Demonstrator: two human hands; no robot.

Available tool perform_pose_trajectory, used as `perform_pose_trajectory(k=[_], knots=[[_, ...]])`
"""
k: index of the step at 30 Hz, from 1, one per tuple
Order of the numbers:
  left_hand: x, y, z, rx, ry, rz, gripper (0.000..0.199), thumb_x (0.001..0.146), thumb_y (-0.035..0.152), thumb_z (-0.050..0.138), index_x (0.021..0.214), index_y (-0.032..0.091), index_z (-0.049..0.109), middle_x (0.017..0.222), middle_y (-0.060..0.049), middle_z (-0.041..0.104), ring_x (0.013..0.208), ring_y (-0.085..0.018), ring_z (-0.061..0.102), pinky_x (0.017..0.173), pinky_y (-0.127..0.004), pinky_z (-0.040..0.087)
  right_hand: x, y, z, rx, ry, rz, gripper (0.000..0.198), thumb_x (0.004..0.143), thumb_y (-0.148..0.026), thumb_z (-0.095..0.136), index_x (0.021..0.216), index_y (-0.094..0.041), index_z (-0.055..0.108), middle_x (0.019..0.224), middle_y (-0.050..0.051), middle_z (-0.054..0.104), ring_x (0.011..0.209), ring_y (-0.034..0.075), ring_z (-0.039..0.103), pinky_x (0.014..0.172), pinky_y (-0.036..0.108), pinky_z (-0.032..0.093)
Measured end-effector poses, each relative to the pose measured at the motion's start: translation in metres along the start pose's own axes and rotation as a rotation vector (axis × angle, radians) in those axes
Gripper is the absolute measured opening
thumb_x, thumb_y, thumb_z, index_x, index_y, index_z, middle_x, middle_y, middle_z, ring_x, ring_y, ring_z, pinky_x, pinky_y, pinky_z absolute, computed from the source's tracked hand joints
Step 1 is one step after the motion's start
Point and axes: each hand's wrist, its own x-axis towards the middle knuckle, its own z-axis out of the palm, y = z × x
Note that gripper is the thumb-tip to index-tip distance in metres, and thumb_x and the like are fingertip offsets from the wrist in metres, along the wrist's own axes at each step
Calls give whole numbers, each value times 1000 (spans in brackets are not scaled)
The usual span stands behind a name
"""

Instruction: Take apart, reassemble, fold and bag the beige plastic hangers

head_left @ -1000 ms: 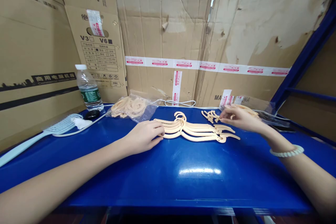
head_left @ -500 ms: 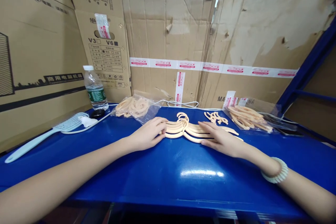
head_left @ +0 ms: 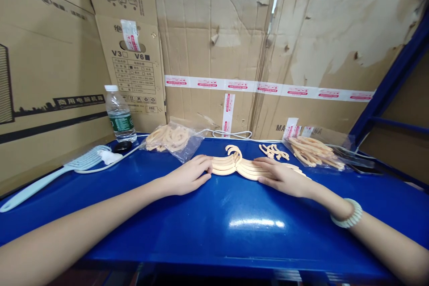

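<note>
Several beige clothes hangers [head_left: 224,169] lie flat on the blue tabletop, nested one against another, their hooks [head_left: 233,149] overlapping and pointing away from me. My left hand [head_left: 193,174] grips the left ends of the stack, its fingers bent over them and its thumb at the near edge. Over the right arms of the hangers lies my right hand [head_left: 280,175], fingers across the top and thumb against the nearest hanger. The hanger tips beneath my left hand are hidden, while the right tips show beyond my right hand.
Behind the stack lie loose small beige hooks [head_left: 274,151]. Plastic bags of beige pieces stand left [head_left: 170,138] and right [head_left: 315,151]. At left are a water bottle [head_left: 121,118], a pale blue brush [head_left: 77,163] and a white cable. Cardboard sheets [head_left: 214,53] wall the back.
The hangers, spread with gaps between them before, now sit pressed closely together. Both hands have stayed at the two ends, and the nearest hanger has shifted slightly away from me.
</note>
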Motion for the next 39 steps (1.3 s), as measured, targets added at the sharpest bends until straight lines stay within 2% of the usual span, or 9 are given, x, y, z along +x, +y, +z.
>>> perform_pose_trajectory(k=[7, 14, 18, 20, 22, 24, 27, 33, 39], knots=[[-1, 13, 0, -29, -11, -40, 8, 93, 17, 47, 91, 19, 54, 121, -11, 59, 126, -25, 46, 103, -43, 41, -1, 6, -8, 36, -20, -8, 49, 91, -41, 51, 132, -15, 53, 135, 16, 52, 123, 32, 51, 106, 49, 41], [-3, 11, 3, -40, 11, -89, 8, 92, 21, 51, 86, 19, 55, 127, -13, 57, 126, -28, 47, 102, -46, 41, 0, 18, -2, 75, 0, -21, 55, 89, -44, 53, 135, -13, 50, 139, 16, 49, 126, 30, 50, 108, 48, 40], [-3, 12, 3, -5, 32, -60, 7, 91, 22, 52, 85, 19, 54, 128, -13, 56, 125, -28, 48, 102, -46, 40, 3, 36, -5, 6, 217, 18, 48, 93, -50, 47, 127, -18, 57, 135, 12, 54, 125, 28, 50, 106, 45, 42], [-2, 14, 3, 25, 46, -34, 6, 90, 21, 52, 85, 19, 53, 129, -13, 55, 125, -28, 48, 101, -46, 40, 3, 49, -13, -66, 317, 66, 43, 95, -46, 41, 118, -18, 63, 127, 13, 60, 120, 29, 54, 103, 46, 43], [-2, 17, 2, 53, 71, -2, 6, 89, 20, 53, 84, 19, 53, 129, -13, 56, 125, -28, 47, 99, -46, 41, 1, 63, -22, -119, 345, 120, 39, 94, -39, 40, 109, -15, 66, 116, 16, 65, 111, 31, 59, 99, 50, 44], [-3, 19, 1, 75, 98, 38, 6, 89, 19, 53, 83, 19, 53, 129, -13, 56, 125, -28, 47, 99, -47, 40, -1, 75, -31, -176, 346, 166, 34, 91, -31, 40, 100, -14, 68, 106, 17, 68, 103, 33, 61, 95, 51, 46], [-5, 23, -1, 98, 114, 117, 6, 89, 16, 52, 83, 19, 54, 125, -12, 59, 123, -28, 49, 100, -46, 39, -4, 86, -37, -251, 313, 214, 30, 86, -22, 41, 95, -16, 69, 103, 14, 70, 101, 31, 62, 93, 46, 47], [-6, 33, -2, 200, 39, 313, 9, 90, 15, 49, 86, 16, 57, 109, -13, 63, 100, -25, 59, 86, -38, 45, -10, 94, -37, -341, 161, 273, 29, 77, -12, 47, 87, -18, 73, 95, 9, 72, 89, 26, 66, 81, 36, 51], [-7, 39, -2, 272, 6, 393, 14, 93, 17, 45, 86, 16, 57, 91, -8, 63, 80, -19, 57, 70, -30, 44, -10, 90, -40, -391, 105, 271, 35, 78, -8, 44, 96, -17, 72, 102, 10, 71, 97, 26, 65, 85, 34, 50]])
